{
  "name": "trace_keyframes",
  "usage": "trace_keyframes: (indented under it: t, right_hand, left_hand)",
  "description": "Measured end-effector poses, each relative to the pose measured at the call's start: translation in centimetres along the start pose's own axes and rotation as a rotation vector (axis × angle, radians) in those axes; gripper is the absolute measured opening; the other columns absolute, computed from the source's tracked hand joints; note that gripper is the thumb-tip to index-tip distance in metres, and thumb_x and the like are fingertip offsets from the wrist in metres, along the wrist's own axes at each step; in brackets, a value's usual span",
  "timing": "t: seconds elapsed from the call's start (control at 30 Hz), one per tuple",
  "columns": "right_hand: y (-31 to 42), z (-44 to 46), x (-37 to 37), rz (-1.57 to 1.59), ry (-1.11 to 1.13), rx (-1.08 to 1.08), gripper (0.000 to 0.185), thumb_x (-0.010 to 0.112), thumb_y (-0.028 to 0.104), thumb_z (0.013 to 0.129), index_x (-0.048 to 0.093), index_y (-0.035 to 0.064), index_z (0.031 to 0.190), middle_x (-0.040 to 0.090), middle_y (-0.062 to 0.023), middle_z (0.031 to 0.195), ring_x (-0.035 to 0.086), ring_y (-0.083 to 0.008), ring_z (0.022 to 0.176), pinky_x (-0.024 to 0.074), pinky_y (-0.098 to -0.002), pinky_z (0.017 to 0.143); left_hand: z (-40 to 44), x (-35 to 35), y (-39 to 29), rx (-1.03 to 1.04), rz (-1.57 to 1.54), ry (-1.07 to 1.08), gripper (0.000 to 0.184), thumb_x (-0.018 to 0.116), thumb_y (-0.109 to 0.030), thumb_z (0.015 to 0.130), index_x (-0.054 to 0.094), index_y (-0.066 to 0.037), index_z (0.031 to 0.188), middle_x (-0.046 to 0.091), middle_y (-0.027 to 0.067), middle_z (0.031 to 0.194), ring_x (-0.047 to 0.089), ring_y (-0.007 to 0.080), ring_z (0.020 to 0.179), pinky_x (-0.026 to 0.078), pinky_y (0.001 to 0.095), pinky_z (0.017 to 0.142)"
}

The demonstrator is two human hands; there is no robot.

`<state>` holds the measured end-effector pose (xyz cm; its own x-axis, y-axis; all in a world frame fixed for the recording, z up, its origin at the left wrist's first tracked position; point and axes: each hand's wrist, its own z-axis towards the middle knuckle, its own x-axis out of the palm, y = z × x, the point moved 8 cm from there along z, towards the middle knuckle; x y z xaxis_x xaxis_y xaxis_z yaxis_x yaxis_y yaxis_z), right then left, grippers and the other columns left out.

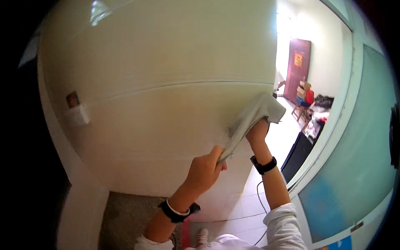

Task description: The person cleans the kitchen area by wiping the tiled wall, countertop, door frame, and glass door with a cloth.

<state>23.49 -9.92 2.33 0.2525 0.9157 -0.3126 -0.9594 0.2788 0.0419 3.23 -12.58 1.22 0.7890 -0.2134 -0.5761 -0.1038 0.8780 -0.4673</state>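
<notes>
A grey-white cloth (255, 114) lies against the tiled wall (166, 116), close to its right-hand edge. My left hand (203, 171) is closed around the cloth's lower left end, which stretches taut up to the right. Up at the wall's edge, my right hand (258, 131) holds the upper part of the cloth, which drapes over its fingers and hides most of them. Both wrists wear black bands.
On the left of the wall is a white switch box (77, 115). To the right, a doorway leads to a room with a red door (298, 66), a loaded chair (301, 109) and a black box (296, 155). A frosted glass door (354, 146) stands nearer; a cable (260, 196) trails below.
</notes>
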Motion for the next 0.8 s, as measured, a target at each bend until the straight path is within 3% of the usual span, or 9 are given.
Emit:
trace_keyframes:
  t: [0.07,0.17,0.3,0.37,0.5,0.6,0.67,0.73,0.8]
  right_hand:
    - [-1.0,-0.4,1.2,-0.068,0.044,-0.008,0.051,0.052,0.028,0.08,0.041,0.0024,0.123,0.043,-0.0165,0.125,0.037,-0.0337,0.117,0.0289,-0.0408,0.095]
    - [-1.2,-0.6,1.8,0.135,0.025,0.03,0.055,0.06,0.028,0.071,0.047,0.0038,0.119,0.046,-0.0198,0.121,0.038,-0.0397,0.114,0.0231,-0.0534,0.096]
    - [-0.1,-0.9,-0.4,0.078,0.016,0.018,0.056,0.062,0.026,0.068,0.048,0.0042,0.118,0.045,-0.0198,0.123,0.036,-0.0402,0.117,0.0211,-0.0558,0.096]
    - [0.7,-1.6,-0.5,0.122,0.089,-0.011,0.051,0.06,0.023,0.072,0.048,0.0032,0.117,0.046,-0.0179,0.121,0.039,-0.0366,0.115,0.0247,-0.0476,0.098]
    - [2.2,-4.9,2.6,0.229,0.117,0.03,0.051,0.062,0.019,0.069,0.049,0.0026,0.116,0.046,-0.0186,0.121,0.038,-0.0372,0.116,0.0261,-0.0471,0.098]
    - [2.8,-4.9,3.8,0.227,0.106,-0.002,0.056,0.063,0.017,0.063,0.05,0.0062,0.117,0.045,-0.0198,0.123,0.035,-0.04,0.118,0.0205,-0.0571,0.097]
    - [4.2,-3.9,2.5,0.219,0.053,-0.034,0.041,0.063,0.015,0.066,0.056,0.0035,0.105,0.053,-0.0199,0.112,0.044,-0.0394,0.108,0.0339,-0.047,0.091]
    - [5.4,-1.7,1.8,0.3,0.037,-0.028,0.037,0.063,0.015,0.066,0.058,0.0037,0.101,0.055,-0.0197,0.106,0.048,-0.0387,0.101,0.0368,-0.0467,0.085]
    - [6.8,0.3,1.3,0.389,0.027,-0.017,0.033,0.063,0.016,0.066,0.06,0.0039,0.096,0.058,-0.0196,0.1,0.052,-0.038,0.094,0.0397,-0.0464,0.08]
  left_hand:
    - [-0.5,0.8,-0.9,0.016,0.017,0.064,0.006,0.047,0.001,0.082,0.046,-0.002,0.088,0.062,0.008,0.065,0.062,0.0158,0.059,0.048,0.0266,0.055]
    - [-0.8,1.0,0.4,-0.028,-0.119,0.044,0.003,0.048,-0.001,0.084,0.047,-0.002,0.087,0.061,0.0081,0.063,0.061,0.0151,0.057,0.048,0.0262,0.053]
    - [-2.0,1.2,1.6,-0.079,-0.219,0.063,0.003,0.047,-0.004,0.086,0.047,-0.001,0.086,0.062,0.0084,0.064,0.06,0.0132,0.057,0.047,0.0249,0.051]
    - [-2.8,1.4,1.6,-0.117,-0.3,0.096,0.003,0.05,-0.002,0.083,0.047,-0.002,0.085,0.062,0.0076,0.066,0.062,0.0163,0.059,0.048,0.0261,0.054]
    - [-4.0,0.4,3.1,-0.143,-0.372,0.016,0.006,0.049,-0.003,0.084,0.048,-0.001,0.09,0.063,0.0084,0.07,0.061,0.0138,0.058,0.048,0.0251,0.053]
    - [-3.9,-0.9,3.9,-0.136,-0.364,-0.046,0.017,0.04,-0.015,0.093,0.047,0.0,0.093,0.064,0.0124,0.073,0.061,0.0134,0.056,0.047,0.0235,0.049]
    - [-4.8,-1.6,5.9,-0.283,-0.546,-0.065,0.02,0.036,-0.007,0.091,0.042,0.004,0.106,0.065,0.0154,0.082,0.063,0.0167,0.06,0.05,0.0262,0.053]
    - [-5.2,-3.3,6.7,-0.346,-0.597,-0.117,0.029,0.031,-0.012,0.093,0.034,0.007,0.116,0.064,0.0196,0.085,0.063,0.0203,0.061,0.051,0.0275,0.053]
    - [-5.3,-6.7,7.4,-0.296,-0.682,-0.348,0.038,0.033,-0.016,0.094,0.028,0.007,0.124,0.063,0.0216,0.087,0.064,0.0222,0.063,0.052,0.0289,0.056]
